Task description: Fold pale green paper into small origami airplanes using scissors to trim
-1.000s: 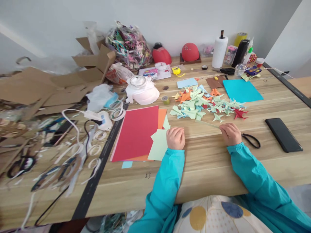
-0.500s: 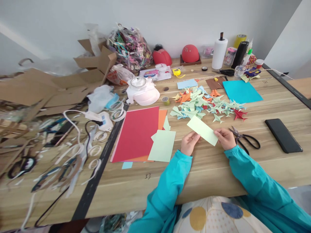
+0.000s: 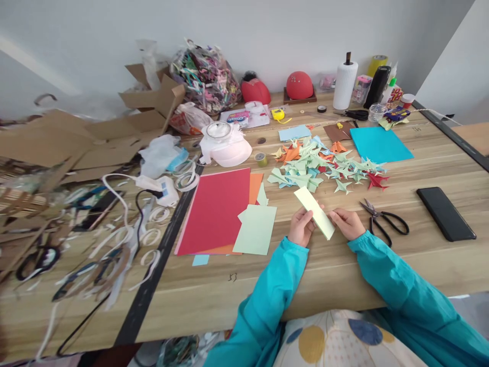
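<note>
A pale green paper strip point(image 3: 314, 211) is held up over the wooden table point(image 3: 344, 265) between both hands. My left hand point(image 3: 301, 228) pinches its lower left edge, and my right hand point(image 3: 347, 223) grips its lower right end. The strip tilts away from me. Just beyond it lies a pile of folded paper cranes point(image 3: 324, 165), mostly green with some orange, blue and red. To the left of my left hand rests a cut pale green sheet point(image 3: 255, 228) overlapping red card point(image 3: 217, 209) and orange card point(image 3: 255, 184).
Black scissors point(image 3: 384, 220) lie right of my right hand, a black phone point(image 3: 445, 213) further right. A blue sheet point(image 3: 379, 142), paper towel roll point(image 3: 345, 82), red domes point(image 3: 299, 84), white bowl point(image 3: 226, 145), cardboard point(image 3: 95, 132) and tape scraps point(image 3: 126, 239) fill the back and left.
Both hands lifted the green strip off the table and drew it closer. The strip has turned narrower and steeper, and my hands have come nearer together. The scissors now lie uncovered.
</note>
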